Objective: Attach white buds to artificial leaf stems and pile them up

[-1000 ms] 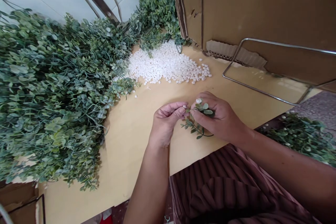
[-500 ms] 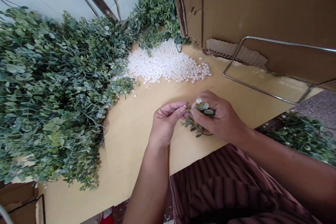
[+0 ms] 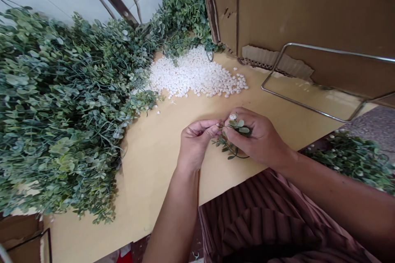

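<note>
My right hand (image 3: 257, 135) is closed around an artificial leafy sprig (image 3: 243, 130), its thumb and forefinger pinching near a stem end. Rounded green leaves stick out above the thumb, and more hang below the hand. A small white piece (image 3: 233, 117) sits among the leaves beside the right forefinger. Just left of it, my left hand (image 3: 197, 137) is closed in a pinch, with thumb and forefinger on a tiny whitish piece (image 3: 218, 125) at the stem's tip. Most of that piece is hidden by the fingertips. The two hands' fingertips almost touch.
A pile of small white bead-like pieces (image 3: 197, 76) lies ahead on the tan board (image 3: 154, 164). Heaped artificial greenery (image 3: 61, 111) fills the left side. A cardboard box (image 3: 302, 8) and a metal wire frame (image 3: 308, 104) stand at right. More greenery (image 3: 354, 160) lies lower right.
Almost nothing differs. Both hands keep their pinch, with the fingertips shifted very slightly closer together around the stem end.
</note>
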{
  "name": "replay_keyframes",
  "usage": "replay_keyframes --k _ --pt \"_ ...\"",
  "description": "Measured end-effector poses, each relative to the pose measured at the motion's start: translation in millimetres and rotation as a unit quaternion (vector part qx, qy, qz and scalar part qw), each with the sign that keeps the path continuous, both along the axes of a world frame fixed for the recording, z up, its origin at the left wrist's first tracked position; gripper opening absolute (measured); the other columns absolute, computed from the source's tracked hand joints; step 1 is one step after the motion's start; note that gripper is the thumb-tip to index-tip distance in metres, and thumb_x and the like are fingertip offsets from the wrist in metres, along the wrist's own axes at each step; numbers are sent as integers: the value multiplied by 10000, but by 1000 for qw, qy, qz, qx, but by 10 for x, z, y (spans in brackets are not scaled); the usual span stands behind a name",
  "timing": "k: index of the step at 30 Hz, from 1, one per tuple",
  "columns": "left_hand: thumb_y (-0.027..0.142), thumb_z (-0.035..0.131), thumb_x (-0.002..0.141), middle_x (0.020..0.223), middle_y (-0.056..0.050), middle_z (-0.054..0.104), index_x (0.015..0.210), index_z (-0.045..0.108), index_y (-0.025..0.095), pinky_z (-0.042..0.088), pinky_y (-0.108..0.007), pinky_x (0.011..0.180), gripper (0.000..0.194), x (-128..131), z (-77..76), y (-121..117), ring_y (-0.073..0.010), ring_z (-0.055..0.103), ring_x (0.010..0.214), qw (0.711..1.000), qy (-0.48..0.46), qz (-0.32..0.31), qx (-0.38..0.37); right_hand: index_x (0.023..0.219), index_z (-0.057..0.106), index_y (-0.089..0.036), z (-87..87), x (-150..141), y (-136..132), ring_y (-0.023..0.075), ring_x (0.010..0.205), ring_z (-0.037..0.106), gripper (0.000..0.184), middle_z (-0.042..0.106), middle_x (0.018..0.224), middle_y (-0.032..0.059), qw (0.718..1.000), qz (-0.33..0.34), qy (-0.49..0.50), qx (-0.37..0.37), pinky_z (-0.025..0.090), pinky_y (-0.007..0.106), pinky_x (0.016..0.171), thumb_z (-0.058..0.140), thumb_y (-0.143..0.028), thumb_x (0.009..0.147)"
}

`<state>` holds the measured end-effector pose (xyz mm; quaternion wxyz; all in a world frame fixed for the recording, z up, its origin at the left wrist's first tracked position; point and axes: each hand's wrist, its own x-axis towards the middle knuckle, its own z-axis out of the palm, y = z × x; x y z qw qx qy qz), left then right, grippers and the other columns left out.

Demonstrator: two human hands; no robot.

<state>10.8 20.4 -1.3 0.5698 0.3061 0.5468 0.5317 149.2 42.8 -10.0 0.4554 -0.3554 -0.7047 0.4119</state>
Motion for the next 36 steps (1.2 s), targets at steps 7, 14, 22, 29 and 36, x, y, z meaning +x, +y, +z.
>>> replay_keyframes --k 7,14,22,29,36 --pt "277 823 496 592 11 665 630 715 172 476 -178 555 201 11 8 2 -58 551 531 999 11 -31 16 623 517 -168 -8 19 -4 108 595 461 165 463 642 -2 999 18 -5 -31 394 234 566 502 -140 785" --pt "332 758 606 721 -10 693 784 710 180 485 -220 619 238 -42 7 2 -90 593 617 993 94 52 45 643 483 -179 -11 -3 53 123 652 461 176 437 651 -11 999 -24 24 -42 388 254 623 505 -203 815" --pt "258 764 593 798 -38 679 873 710 180 476 -246 702 295 -67 33 -63 -121 585 703 973 206 -75 64 649 492 -184 -7 17 42 132 667 474 175 464 667 -7 993 -69 63 -69 396 272 654 559 -251 796" --pt "157 698 632 710 -20 689 703 690 168 493 -251 669 72 -7 28 -43 -117 609 643 980 186 -24 62 492 514 -203 100 157 118 199 851 566 628 566 734 48 917 156 274 -246 467 363 746 292 -697 810" --pt "136 685 635 722 -13 689 743 687 178 492 -224 640 116 -80 15 -44 -111 613 658 978 176 -1 115 688 585 -181 -12 12 154 136 659 573 252 600 675 3 934 9 222 -280 494 299 671 691 -409 674"
